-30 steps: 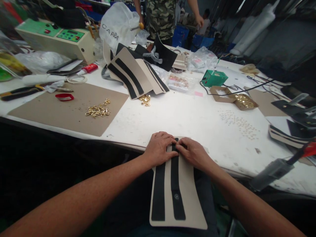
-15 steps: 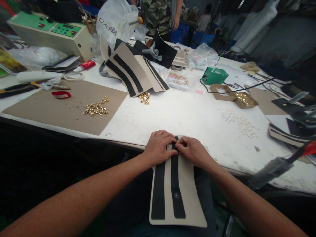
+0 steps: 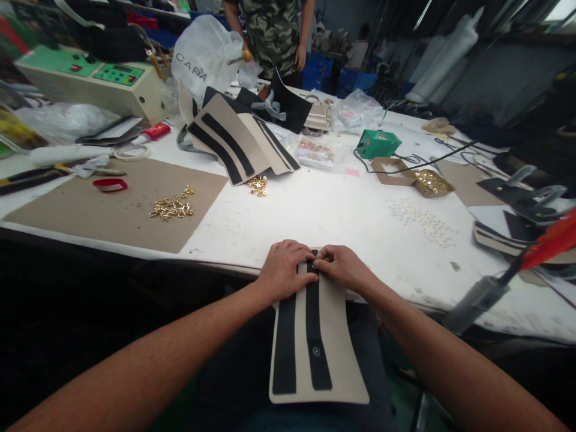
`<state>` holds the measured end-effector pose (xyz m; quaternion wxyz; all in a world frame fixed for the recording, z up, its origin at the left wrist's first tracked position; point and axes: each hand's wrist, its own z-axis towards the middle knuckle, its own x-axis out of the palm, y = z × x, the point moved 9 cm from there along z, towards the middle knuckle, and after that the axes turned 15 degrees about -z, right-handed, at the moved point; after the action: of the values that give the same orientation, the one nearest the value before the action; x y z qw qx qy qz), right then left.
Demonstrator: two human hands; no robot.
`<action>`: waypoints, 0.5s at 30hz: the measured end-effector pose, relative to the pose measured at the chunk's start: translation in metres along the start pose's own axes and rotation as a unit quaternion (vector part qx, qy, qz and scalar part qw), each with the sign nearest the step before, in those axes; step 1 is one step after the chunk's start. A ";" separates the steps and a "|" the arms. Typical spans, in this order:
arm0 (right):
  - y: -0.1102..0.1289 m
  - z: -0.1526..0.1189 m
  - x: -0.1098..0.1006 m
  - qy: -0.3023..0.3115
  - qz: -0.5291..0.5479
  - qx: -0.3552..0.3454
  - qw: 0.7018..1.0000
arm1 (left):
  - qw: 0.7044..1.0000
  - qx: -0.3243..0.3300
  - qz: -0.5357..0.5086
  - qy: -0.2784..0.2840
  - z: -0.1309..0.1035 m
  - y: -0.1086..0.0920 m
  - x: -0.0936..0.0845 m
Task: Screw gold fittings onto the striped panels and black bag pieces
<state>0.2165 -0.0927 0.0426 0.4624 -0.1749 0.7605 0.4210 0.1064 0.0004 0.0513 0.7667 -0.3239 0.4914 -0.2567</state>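
Note:
A beige panel with two black strips lies across my lap, its far end on the table edge. On the right-hand strip, near the close end, sits a round metal fitting. My left hand grips the panel's far left side, with the thumb and fingers around the upper part of the strip. My right hand meets it there, thumb and forefinger pinched together at the strip's far end. What those fingertips hold, if anything, is too small to tell.
Gold metal links lie on a brown board. Similar panels are piled behind. A carton of gold parts and a green box stand right. A red-topped tool juts over the table edge. Someone stands beyond the table.
The view has shifted slightly, so the table things appear moved left. Both hands keep the same hold at the strip's far end, with little movement of the fingers.

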 end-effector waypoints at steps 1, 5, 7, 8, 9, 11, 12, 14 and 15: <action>0.001 0.000 -0.001 -0.002 0.003 -0.004 1.000 | 1.000 -0.001 0.001 0.000 0.000 0.000 -0.001; 0.003 -0.007 -0.006 -0.022 0.022 -0.011 0.999 | 1.000 0.002 0.005 0.004 0.001 -0.002 -0.001; 0.001 -0.019 -0.013 -0.052 0.045 -0.004 0.998 | 1.000 0.005 0.010 0.006 0.001 -0.003 -0.001; -0.001 -0.030 -0.019 -0.082 0.060 0.002 0.995 | 1.000 0.005 0.012 0.006 0.001 -0.003 -0.001; -0.004 -0.045 -0.028 -0.124 0.073 0.009 0.989 | 1.000 0.006 0.014 0.005 0.001 -0.003 0.000; -0.017 -0.088 -0.053 -0.246 0.075 0.030 0.966 | 1.000 0.005 0.013 0.004 0.002 -0.003 0.000; -0.026 -0.116 -0.067 -0.316 0.060 0.049 0.946 | 1.000 0.005 0.012 0.003 0.002 -0.003 0.000; -0.051 -0.175 -0.090 -0.437 0.003 0.121 0.891 | 1.000 0.007 0.011 0.005 0.002 -0.003 0.000; -0.069 -0.202 -0.097 -0.471 -0.024 0.177 0.864 | 1.000 0.009 0.011 0.004 0.002 -0.003 0.000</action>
<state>0.1994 -0.3071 0.1361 0.7986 0.1104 0.5099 0.3001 0.1083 -0.0014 0.0539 0.7699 -0.3110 0.4959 -0.2542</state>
